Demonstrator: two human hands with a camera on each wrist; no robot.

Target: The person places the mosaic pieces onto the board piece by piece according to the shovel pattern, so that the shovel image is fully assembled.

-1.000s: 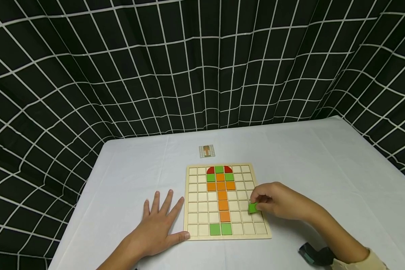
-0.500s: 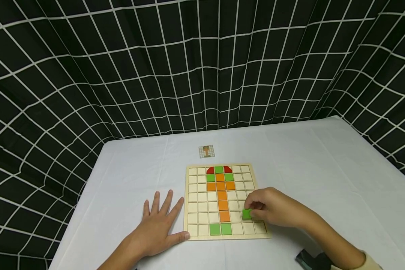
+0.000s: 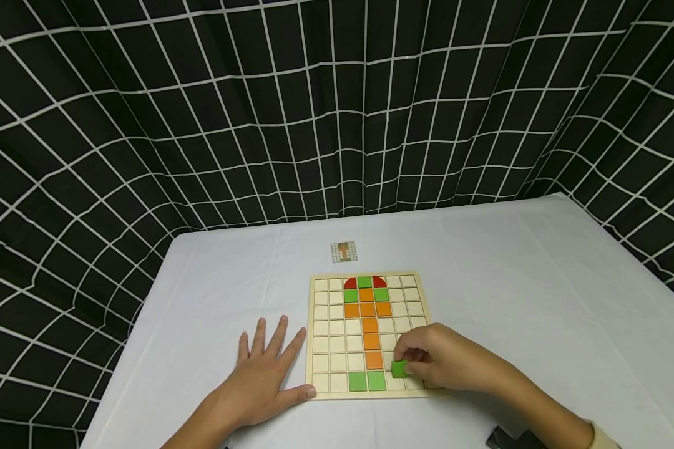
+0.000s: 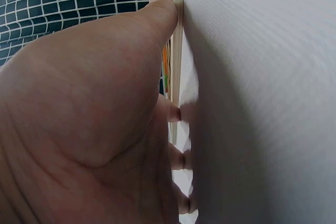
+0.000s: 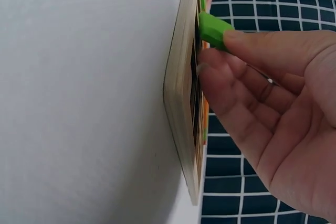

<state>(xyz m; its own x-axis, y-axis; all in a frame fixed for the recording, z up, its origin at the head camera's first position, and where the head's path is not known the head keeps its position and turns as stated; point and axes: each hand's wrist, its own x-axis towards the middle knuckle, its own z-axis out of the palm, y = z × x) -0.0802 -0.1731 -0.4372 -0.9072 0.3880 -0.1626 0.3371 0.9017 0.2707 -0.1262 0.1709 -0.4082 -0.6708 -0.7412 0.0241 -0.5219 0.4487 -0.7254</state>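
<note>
A square wooden grid board (image 3: 324,395) lies on the table, with orange, green and red tiles set in a mushroom-like shape. My right hand (image 3: 449,360) pinches a green square tile (image 3: 399,368) between thumb and fingers, low over the front rows, just right of two green tiles (image 3: 367,381) in the front row. In the right wrist view that green tile (image 5: 214,30) tilts close over the board's surface. My left hand (image 3: 265,380) lies flat on the white cloth with fingers spread, its thumb (image 4: 164,11) touching the board's front left corner.
Beyond the board lies a small pattern card (image 3: 344,251) showing a similar shape on a grid. White cloth (image 3: 511,268) covers the table. A black curtain with white grid lines (image 3: 337,112) hangs at the back and sides. A dark strap (image 3: 511,438) is under the right forearm.
My right hand has carried the green tile leftward and toward the front of the board, from the right edge to beside the front-row green tiles. The left hand has not moved.
</note>
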